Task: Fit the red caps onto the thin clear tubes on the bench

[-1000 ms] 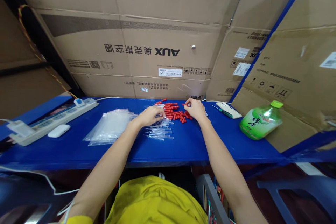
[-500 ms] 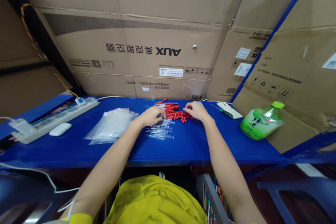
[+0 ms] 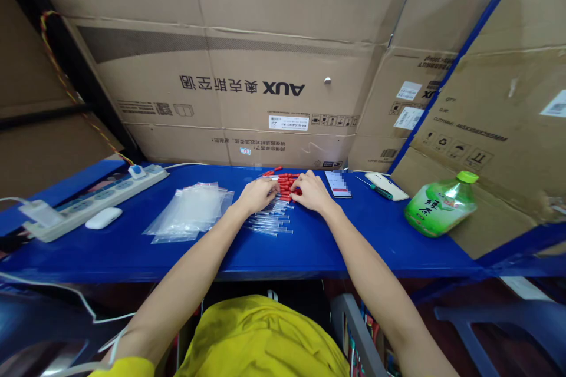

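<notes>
My left hand (image 3: 259, 195), fingers curled and closed, rests over the left part of a pile of thin clear tubes (image 3: 269, 225) and red bulb-like caps (image 3: 287, 181). What its fingertips hold, if anything, is hidden. My right hand (image 3: 311, 190) lies bent around the right side of the red caps, a few of them showing between its thumb and fingers. The tubes lie side by side below the hands, and some red caps seem set on their far ends. A stack of clear zip bags (image 3: 188, 212) is left of my left hand.
A phone (image 3: 338, 184), a screwdriver (image 3: 380, 190) and a white flat case (image 3: 389, 185) lie to the right, with a green tea bottle (image 3: 442, 204) farther right. At left are a power strip (image 3: 106, 191) and a white earbud case (image 3: 104, 218). Cardboard (image 3: 243, 53) walls the back.
My right hand has moved left, close to my left hand, and the loose red caps have come left with it or under it. The phone is now uncovered. My left hand has barely moved.
</notes>
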{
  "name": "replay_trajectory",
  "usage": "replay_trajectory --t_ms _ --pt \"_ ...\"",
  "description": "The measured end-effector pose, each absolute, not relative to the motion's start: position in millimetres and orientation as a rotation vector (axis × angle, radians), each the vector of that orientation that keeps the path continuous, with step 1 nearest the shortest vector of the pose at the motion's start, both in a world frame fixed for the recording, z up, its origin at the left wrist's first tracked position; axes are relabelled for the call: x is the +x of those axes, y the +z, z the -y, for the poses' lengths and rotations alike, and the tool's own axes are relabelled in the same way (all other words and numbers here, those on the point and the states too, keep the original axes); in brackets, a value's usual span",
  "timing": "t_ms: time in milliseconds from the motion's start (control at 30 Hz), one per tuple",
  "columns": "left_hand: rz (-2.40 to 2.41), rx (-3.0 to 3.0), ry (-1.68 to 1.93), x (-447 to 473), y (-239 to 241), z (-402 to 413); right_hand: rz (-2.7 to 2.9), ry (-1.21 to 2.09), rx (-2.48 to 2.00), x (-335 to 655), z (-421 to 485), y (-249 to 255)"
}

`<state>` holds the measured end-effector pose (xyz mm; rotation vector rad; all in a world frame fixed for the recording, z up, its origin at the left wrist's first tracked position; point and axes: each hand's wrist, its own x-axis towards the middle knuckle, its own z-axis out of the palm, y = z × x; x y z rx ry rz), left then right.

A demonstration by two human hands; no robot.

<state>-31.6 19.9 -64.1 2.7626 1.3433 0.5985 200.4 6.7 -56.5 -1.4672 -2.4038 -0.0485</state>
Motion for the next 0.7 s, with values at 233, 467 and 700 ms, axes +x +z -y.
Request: replay_trajectory --t_ms 233,467,700 --pt "-1.395 2.725 0.568 -32.4 -64.7 -20.4 2.392 -0.076 -1.527 196.8 -3.0 -57.5" --pt "-1.438 2.699 0.536 -31.7 -64.6 -20.0 2.352 -0.042 -1.640 196.6 -1.8 -57.2" --pt "-1.488 2.676 0.484 -31.1 -63.1 -18.7 2.240 -0.104 -1.795 195.9 -1.0 -54.5"
